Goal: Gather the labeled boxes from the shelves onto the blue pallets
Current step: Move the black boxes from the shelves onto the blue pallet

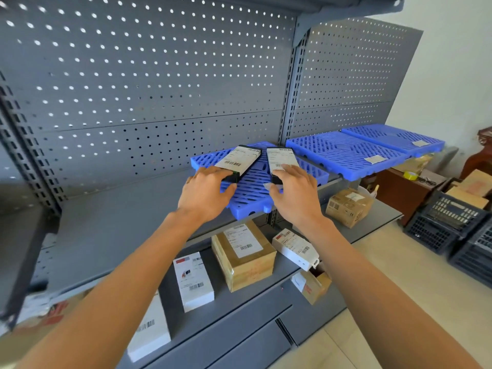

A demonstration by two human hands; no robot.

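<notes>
Boxes are the business: two black labeled ones lie side by side on the nearest blue pallet (255,201), the left black box (238,162) gripped at its near end by the left hand (206,189), the right black box (281,162) pinched by the right hand (292,189). Best to square both flat, well inside the pallet's front edge (it overhangs the shelf). Right of that pallet, two further pallets (343,153) offer open room; below it, a brown carton (243,255) and white boxes (193,280) wait.
</notes>
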